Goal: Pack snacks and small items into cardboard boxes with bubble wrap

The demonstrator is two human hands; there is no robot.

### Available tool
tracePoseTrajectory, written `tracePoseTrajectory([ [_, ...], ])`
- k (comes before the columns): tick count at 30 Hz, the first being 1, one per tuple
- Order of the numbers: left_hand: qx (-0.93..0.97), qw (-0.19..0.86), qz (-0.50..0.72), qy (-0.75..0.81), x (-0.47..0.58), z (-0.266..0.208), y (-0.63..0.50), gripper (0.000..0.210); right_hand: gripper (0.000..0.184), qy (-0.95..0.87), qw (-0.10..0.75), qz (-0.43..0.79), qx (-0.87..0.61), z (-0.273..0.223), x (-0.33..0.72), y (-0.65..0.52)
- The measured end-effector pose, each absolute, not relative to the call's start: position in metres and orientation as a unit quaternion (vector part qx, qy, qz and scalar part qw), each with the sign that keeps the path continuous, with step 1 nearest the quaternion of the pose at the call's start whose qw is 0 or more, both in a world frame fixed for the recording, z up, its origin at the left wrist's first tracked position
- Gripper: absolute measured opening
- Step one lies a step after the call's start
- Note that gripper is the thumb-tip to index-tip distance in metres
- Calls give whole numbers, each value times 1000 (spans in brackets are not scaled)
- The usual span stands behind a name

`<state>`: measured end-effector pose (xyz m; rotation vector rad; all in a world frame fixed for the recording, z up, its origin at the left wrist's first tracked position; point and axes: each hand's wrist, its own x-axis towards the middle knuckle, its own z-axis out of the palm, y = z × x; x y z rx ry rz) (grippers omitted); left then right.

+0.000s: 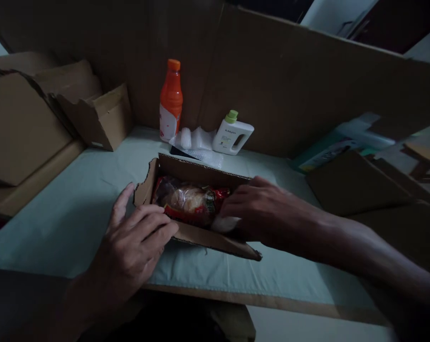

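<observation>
An open, rough-edged cardboard box (204,240) sits on the cloth-covered table. Inside it lies a clear and red plastic packet (186,197) with pale, light-brown contents that look like food. My left hand (133,247) grips the box's near left corner, its fingers over the rim and one finger along the left end. Reaching into the right end of the box is my right hand (252,206), fingers curled down beside the packet. A soft white thing (225,223) shows under those fingers; their tips are hidden.
Behind the box stand an orange bottle (171,99) and a white jug with a green cap (232,135). Bubble wrap (199,142) lies between them over a dark flat thing (181,153). Cardboard boxes (108,116) stand left; a teal bottle (329,147) and cardboard (357,185) lie right.
</observation>
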<state>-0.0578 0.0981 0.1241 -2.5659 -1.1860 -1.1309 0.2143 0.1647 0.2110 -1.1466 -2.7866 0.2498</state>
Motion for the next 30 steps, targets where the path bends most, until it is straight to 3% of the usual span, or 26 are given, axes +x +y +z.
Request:
tracePoseTrajectory([
  [3, -841, 42, -379, -384, -56, 123, 102, 31, 22, -937, -110, 42, -329, 194, 190, 179],
  [7, -836, 41, -389, -385, -56, 119, 105, 32, 18, -901, -242, -25, -360, 179, 179, 186],
  [19, -835, 62, -394, -380, -52, 118, 113, 30, 18, -916, -204, -25, -343, 175, 178, 182],
  [22, -817, 110, -411, -389, -54, 116, 106, 46, 18, -939, -123, -25, -320, 199, 200, 178],
  [25, -766, 116, -467, -425, -71, 101, 97, 77, 23, -914, 131, -107, -370, 218, 252, 149],
  [27, -728, 15, -488, -482, -87, 82, 96, 83, 24, -830, 249, -134, -481, 208, 284, 121],
  [30, -665, -207, -458, -552, -102, 46, 107, 81, 30, -771, 281, 23, -572, 152, 297, 88],
])
